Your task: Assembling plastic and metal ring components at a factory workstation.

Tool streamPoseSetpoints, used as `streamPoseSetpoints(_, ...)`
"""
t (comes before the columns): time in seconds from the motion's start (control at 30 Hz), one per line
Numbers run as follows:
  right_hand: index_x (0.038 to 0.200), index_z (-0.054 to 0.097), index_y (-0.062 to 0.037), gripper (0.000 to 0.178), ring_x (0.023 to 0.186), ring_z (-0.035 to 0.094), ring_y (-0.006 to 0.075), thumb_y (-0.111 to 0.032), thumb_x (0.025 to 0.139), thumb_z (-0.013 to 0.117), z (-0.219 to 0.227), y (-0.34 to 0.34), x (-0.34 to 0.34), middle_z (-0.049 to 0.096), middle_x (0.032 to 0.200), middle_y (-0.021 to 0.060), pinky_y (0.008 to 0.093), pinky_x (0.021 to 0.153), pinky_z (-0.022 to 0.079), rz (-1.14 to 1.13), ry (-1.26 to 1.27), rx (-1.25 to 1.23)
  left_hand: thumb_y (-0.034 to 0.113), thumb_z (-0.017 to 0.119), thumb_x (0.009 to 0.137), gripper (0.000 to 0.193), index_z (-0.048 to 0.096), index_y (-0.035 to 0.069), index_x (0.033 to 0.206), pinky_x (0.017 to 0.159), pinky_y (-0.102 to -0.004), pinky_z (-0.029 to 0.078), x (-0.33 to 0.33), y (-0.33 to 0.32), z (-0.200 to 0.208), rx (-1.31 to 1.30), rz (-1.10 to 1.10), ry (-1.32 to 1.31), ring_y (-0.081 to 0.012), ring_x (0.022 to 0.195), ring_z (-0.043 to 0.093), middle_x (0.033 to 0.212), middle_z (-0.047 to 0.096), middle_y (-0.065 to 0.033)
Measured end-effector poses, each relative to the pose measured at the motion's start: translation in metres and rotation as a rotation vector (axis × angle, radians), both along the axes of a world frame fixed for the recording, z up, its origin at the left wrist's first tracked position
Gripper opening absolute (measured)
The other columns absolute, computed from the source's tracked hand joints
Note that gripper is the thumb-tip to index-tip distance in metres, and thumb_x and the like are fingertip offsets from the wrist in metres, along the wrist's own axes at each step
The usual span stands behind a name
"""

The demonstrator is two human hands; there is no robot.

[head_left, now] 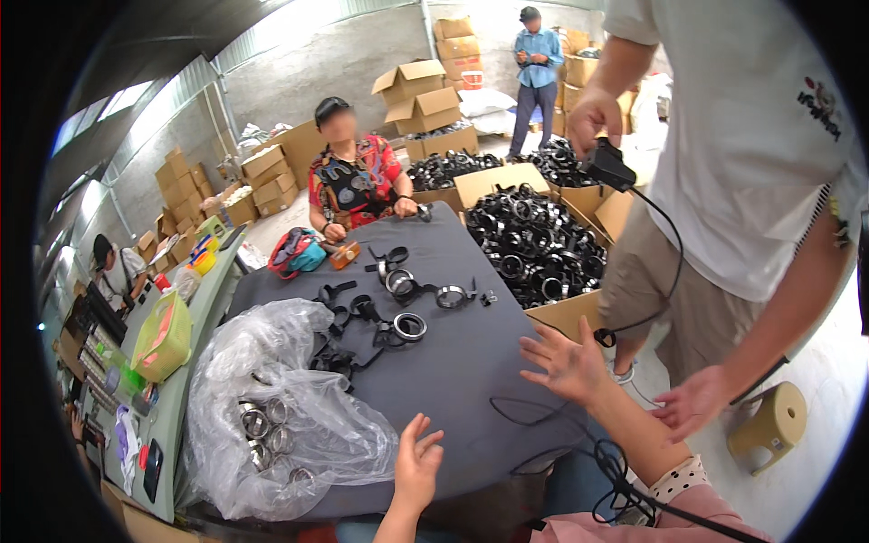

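Above the near edge of the grey-covered table [453, 371], my left hand [418, 466] is raised with its fingers loosely apart, holding nothing. It is closest to a clear plastic bag [339, 434] containing several silver rings [257, 422]. To the right, my right hand [570, 364] is spread open, palm up and bare. A black cable [534, 421] loops over the table corner and past my right forearm. Farther up the table lie black strap pieces with silver-rimmed round parts [409, 327]. Small metal bits [489, 297] sit by the table's right edge.
Standing close on my right, a person in a white shirt [733, 163] holds a black corded device [608, 166]. Another sits across the table in a patterned shirt [358, 185]. A carton of black ringed parts [534, 244] stands alongside, and a stool [769, 425] is at lower right.
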State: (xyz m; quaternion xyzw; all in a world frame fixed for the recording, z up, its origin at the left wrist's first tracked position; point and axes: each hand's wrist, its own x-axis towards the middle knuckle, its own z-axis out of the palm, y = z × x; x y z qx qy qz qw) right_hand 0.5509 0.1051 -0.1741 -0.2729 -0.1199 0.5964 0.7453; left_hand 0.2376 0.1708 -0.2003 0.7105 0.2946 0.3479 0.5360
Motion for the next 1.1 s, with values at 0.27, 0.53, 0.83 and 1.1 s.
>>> streamPoseSetpoints(0.27, 0.15, 0.022, -0.0099, 0.083, 0.138, 0.029, 0.0341, -0.068, 0.092, 0.033, 0.037, -0.006, 0.025, 0.038, 0.145, 0.0222, 0.0593, 0.11, 0.019, 0.093, -0.037, 0.103, 0.05, 0.043, 0.098, 0.066, 0.033, 0.004, 0.144, 0.093, -0.0434, 0.046, 0.036, -0.006, 0.008, -0.905, -0.155, -0.383, -0.0345, 0.12, 0.052, 0.141, 0.04, -0.0198)
streamPoseSetpoints(0.53, 0.115, 0.062, -0.0007, 0.043, 0.101, 0.065, 0.0281, -0.033, 0.087, 0.065, 0.11, -0.017, 0.057, 0.067, 0.105, 0.0177, 0.037, 0.086, 0.051, -0.038, -1.897, -0.318, 0.013, 0.062, 0.091, 0.029, 0.061, -0.002, 0.115, 0.081, -0.0291, 0.05, 0.045, -0.016, -0.016, -0.45, -0.075, 0.017, -0.0185, 0.102, 0.063, 0.113, 0.063, -0.0096)
streamPoseSetpoints(0.83, 0.095, 0.066, -0.004, 0.026, 0.085, 0.066, 0.0312, -0.026, 0.083, 0.061, 0.141, -0.02, 0.024, 0.068, 0.094, 0.0146, 0.0432, 0.072, 0.052, 0.368, -2.541, -0.381, 0.009, 0.062, 0.089, 0.02, 0.062, 0.0, 0.107, 0.074, -0.0258, 0.05, 0.045, -0.001, -0.043, -0.311, -0.079, 0.096, -0.0149, 0.091, 0.064, 0.106, 0.063, -0.0079)
streamPoseSetpoints(1.1, 0.081, 0.07, -0.0033, 0.028, 0.077, 0.065, 0.0228, -0.03, 0.081, 0.062, 0.19, -0.078, -0.002, 0.068, 0.078, 0.0124, 0.0396, 0.069, 0.049, 0.783, -2.047, -0.22, 0.003, 0.065, 0.083, 0.014, 0.065, -0.005, 0.094, 0.08, -0.0289, 0.052, 0.053, 0.001, -0.055, 0.093, -0.053, 0.139, -0.0198, 0.09, 0.066, 0.114, 0.061, -0.0151)
